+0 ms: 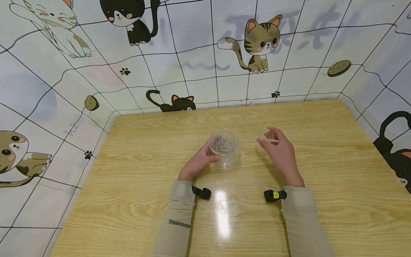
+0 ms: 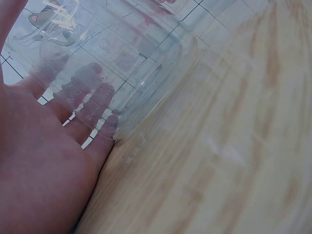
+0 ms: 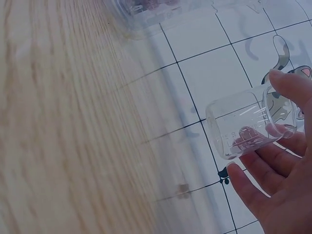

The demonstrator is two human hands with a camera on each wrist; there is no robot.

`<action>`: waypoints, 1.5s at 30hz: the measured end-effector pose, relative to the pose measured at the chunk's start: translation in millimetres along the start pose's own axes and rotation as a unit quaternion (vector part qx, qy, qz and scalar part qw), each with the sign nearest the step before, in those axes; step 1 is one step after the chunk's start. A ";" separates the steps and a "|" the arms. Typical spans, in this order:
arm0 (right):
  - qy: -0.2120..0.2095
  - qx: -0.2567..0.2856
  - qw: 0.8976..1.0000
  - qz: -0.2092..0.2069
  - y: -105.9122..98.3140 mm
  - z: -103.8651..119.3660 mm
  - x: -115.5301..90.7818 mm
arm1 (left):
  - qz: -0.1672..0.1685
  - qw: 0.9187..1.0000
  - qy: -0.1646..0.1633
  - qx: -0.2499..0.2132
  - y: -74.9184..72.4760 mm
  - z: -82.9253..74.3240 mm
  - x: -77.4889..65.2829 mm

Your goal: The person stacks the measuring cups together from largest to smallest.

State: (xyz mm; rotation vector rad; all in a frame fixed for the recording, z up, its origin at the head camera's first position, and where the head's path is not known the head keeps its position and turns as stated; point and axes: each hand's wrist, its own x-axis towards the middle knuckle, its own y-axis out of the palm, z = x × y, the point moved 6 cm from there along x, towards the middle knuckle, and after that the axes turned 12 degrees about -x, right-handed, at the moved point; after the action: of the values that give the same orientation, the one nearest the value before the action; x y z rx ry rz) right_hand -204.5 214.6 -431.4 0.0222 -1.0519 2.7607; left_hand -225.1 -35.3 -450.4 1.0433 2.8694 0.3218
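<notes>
A large clear beaker (image 1: 228, 157) stands upright on the wooden table, its wide rim facing up. My left hand (image 1: 200, 160) holds it from the left, thumb on the near side and fingers round the far side. In the left wrist view those fingers (image 2: 92, 105) show through the transparent wall. To the right, my right hand (image 1: 282, 151) pinches a small clear beaker (image 3: 241, 122) near its rim, thumb on one side and fingers on the other. This smaller beaker has faint printed graduation marks, and its base hangs above the tabletop.
The wooden table (image 1: 135, 185) reaches back to a white tiled-pattern wall (image 1: 192, 60) with cartoon cats. Similar panels rise at the left and right. Black straps with small devices (image 1: 202, 193) sit at both wrists, over beige sleeves.
</notes>
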 end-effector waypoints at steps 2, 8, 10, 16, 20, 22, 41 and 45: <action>-0.007 0.003 1.000 -0.006 -0.5 0.7 0.1 | 0.001 1.000 0.000 -0.002 0.1 -0.1 0.0; -0.018 0.007 1.000 -0.016 -2.2 2.9 -0.6 | -0.002 1.000 0.000 -0.003 -0.8 1.3 0.1; -0.020 0.008 1.000 -0.018 -2.3 3.1 -0.8 | -0.005 1.000 -0.003 -0.002 -1.6 2.5 0.4; -0.017 0.010 1.000 -0.015 -1.5 2.1 -0.8 | -0.014 1.000 -0.011 0.005 -3.0 4.5 0.7; -0.016 0.013 1.000 -0.015 -1.3 2.1 -0.8 | -0.010 1.000 -0.006 0.004 -2.1 3.0 0.3; -0.018 0.014 1.000 -0.017 -1.4 2.2 -0.7 | -0.007 1.000 -0.003 0.005 -1.5 2.1 0.1; -0.029 0.015 0.999 -0.020 -1.1 5.3 -0.3 | -0.005 1.000 -0.003 0.003 -1.8 2.7 0.1; -0.029 0.011 0.999 -0.020 -0.9 5.1 -0.5 | -0.010 1.000 -0.008 0.004 -1.9 3.1 -0.7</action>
State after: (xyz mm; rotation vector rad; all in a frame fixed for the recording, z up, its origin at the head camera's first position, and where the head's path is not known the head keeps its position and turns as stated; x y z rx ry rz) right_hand -204.2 211.8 -427.0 0.1264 -1.0235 2.7510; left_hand -225.4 -36.7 -453.8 1.0135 2.8675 0.3013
